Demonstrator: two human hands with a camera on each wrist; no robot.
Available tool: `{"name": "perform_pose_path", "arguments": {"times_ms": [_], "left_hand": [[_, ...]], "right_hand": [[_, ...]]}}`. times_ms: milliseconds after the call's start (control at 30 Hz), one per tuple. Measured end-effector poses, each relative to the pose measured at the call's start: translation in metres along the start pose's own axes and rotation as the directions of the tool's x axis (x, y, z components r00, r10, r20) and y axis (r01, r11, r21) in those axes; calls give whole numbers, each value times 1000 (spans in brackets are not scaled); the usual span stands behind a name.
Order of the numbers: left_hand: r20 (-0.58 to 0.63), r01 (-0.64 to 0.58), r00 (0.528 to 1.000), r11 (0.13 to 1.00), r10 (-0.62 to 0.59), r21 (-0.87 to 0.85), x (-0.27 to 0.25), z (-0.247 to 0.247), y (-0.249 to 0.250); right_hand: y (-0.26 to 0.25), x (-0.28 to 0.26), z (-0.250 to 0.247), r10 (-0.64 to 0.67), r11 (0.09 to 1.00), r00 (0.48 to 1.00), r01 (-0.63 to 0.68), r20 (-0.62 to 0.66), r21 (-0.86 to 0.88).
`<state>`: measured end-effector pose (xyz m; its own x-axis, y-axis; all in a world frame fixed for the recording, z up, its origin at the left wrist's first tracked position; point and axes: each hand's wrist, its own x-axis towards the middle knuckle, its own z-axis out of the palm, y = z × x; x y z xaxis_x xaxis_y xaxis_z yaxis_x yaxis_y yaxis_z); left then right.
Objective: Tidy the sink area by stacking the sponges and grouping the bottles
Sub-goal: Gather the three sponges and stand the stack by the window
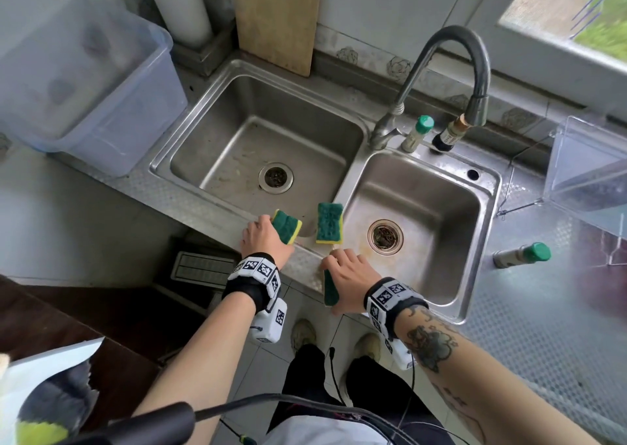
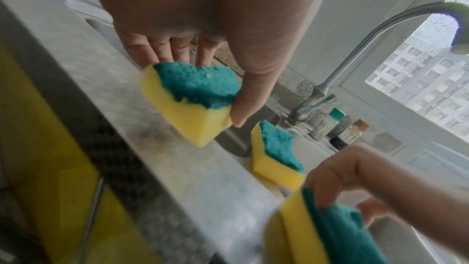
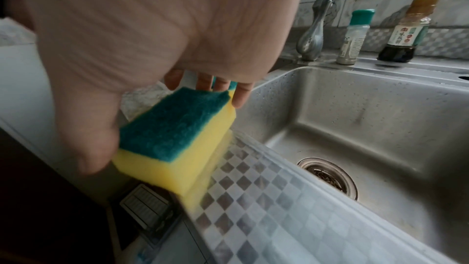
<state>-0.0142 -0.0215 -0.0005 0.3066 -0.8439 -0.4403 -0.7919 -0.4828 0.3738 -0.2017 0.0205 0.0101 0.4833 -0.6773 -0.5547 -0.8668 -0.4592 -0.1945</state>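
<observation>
Three yellow sponges with green scouring tops are at the sink's front rim. My left hand [image 1: 263, 239] grips one sponge [image 1: 286, 226] [image 2: 189, 99] between thumb and fingers, just above the rim. My right hand [image 1: 346, 276] grips a second sponge [image 1: 330, 288] [image 3: 177, 138] on its edge over the front ledge. A third sponge [image 1: 329, 223] [image 2: 277, 158] lies free on the divider between the two basins. A green-capped bottle [image 1: 418, 133] and a dark sauce bottle [image 1: 449, 134] stand behind the right basin by the faucet. Another green-capped bottle [image 1: 522, 255] lies on its side on the right counter.
The double steel sink [image 1: 356, 159] has a tall faucet [image 1: 451, 71] at the back. A wooden board [image 1: 276, 20] leans behind the left basin. A clear plastic bin [image 1: 84, 81] stands at the left, a clear box on a wire rack [image 1: 590, 173] at the right.
</observation>
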Motion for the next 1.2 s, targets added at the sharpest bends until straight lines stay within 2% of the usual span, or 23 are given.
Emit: {"name": "perform_pose_path", "arguments": {"times_ms": [167,433,666,933,1199], "left_hand": [[50,-59,997,995,63,-83,2,6,41],[85,-31,995,982,48,-187,10,38,87],[114,-36,992,995,46,-96,16,55,97],[102,1,995,1000,0,-5,14,65,105],[61,-110,993,989,104,99,10,56,102]], "right_hand": [[10,-10,3,47,999,996,-45,-73,29],[59,-43,5,214,967,967,-189,-139,171],[80,-61,8,275,947,950,-240,-151,212],[79,-69,4,271,949,947,-234,-172,210],[90,-77,-4,313,932,925,-256,-217,256]]}}
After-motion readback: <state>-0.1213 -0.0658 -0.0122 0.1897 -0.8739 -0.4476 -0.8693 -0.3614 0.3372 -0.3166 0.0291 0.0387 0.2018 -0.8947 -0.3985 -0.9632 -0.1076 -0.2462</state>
